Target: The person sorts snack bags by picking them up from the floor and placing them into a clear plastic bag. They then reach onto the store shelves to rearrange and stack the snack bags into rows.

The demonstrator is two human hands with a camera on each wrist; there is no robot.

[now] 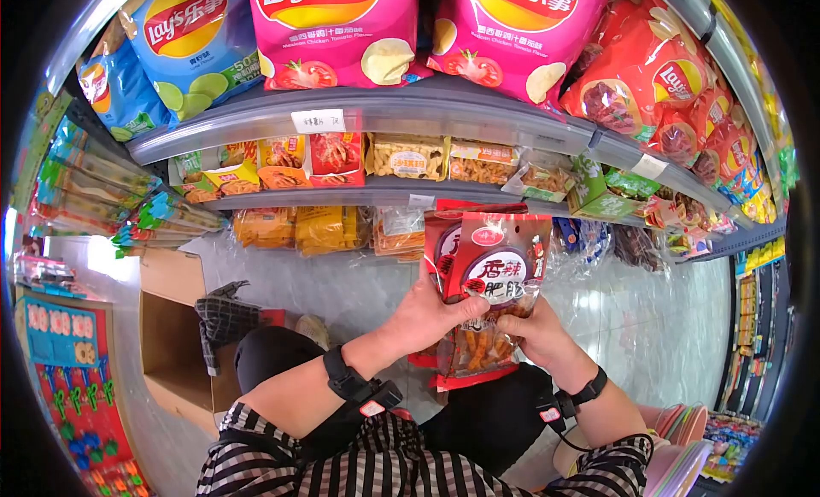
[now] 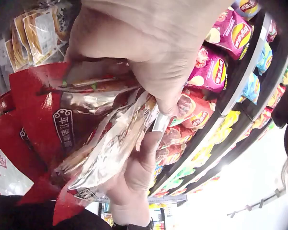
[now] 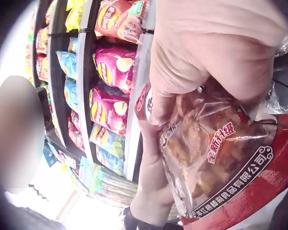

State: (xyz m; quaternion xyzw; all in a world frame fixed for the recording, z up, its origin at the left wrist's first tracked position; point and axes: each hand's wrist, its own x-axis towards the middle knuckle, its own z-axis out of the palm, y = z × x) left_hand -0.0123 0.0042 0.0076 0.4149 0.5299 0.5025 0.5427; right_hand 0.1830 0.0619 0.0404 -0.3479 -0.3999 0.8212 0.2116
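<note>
Red, glossy plastic: holding spicy-snack packets [image 1: 506,275] together near the dark trousers [image 1: 491,416], below the lower shelf [image 1: 367,197]; pinching opposite sides in the narrow grip of left hand [image 1: 430,315] and right hand [image 1: 540,333], laying thumbs [image 1: 467,309] over front, probably for steadying; angling both forearms [image 1: 295,399] forward and inward.

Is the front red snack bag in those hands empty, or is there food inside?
Not empty: the red snack bag is partly see-through, showing brown pieces. How full, I cannot tell.

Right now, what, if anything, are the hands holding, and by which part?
Red snack packets, gripped about midway along their sides: left hand on one side, right hand opposite.
</note>
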